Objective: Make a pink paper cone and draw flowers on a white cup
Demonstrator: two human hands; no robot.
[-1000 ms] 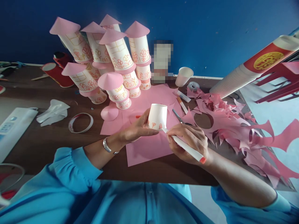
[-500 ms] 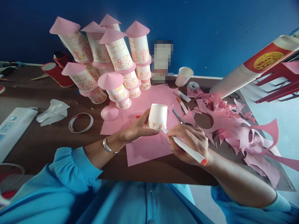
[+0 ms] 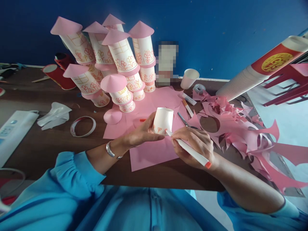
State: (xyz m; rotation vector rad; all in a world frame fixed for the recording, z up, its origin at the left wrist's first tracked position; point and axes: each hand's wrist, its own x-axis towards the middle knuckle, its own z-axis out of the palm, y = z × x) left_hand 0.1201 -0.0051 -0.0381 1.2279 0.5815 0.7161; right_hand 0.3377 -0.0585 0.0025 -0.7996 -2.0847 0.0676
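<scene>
An upside-down white paper cup is held in my left hand, the fingers wrapped round its left side and underneath. Small red-orange flowers run along the cup's lower edge. My right hand grips a white marker pen with an orange end, and its tip meets the cup near the lower right rim. Beneath both hands lies pink paper. Behind them stand several paper-cup towers with pink cone roofs and drawn flowers. A small pink cone rests left of the cup.
Pink paper scraps pile up on the right, beside scissors and a glue stick. A tape roll and crumpled plastic lie left. One loose cup stands near the blue wall; a long cup stack leans at right.
The cup has shifted very slightly right and turned a little in my left hand. My right hand and the marker have moved slightly left. Pink scraps at the right edge have shifted.
</scene>
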